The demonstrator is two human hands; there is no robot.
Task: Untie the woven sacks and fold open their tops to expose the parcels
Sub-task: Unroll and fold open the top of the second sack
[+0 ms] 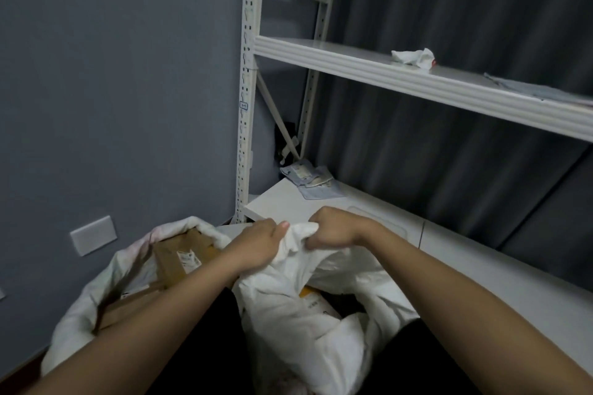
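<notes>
Two white woven sacks stand on the floor in front of me. The left sack [96, 295] has its top folded open, and brown cardboard parcels [183, 260] show inside it. The right sack [288, 314] is bunched at its top, where a yellow parcel [313, 297] shows through a gap. My left hand [256, 244] grips the gathered top of the right sack from the left. My right hand [337, 229] grips the same bunched top from the right, fingers curled into the cloth. The two hands sit close together.
A white metal shelf rack [247, 90] stands ahead against a grey wall. Its upper shelf [385, 70] holds a crumpled white cloth [414, 58]. A low white surface [288, 202] behind the sacks carries flat grey mailers [311, 179]. Dark curtains hang on the right.
</notes>
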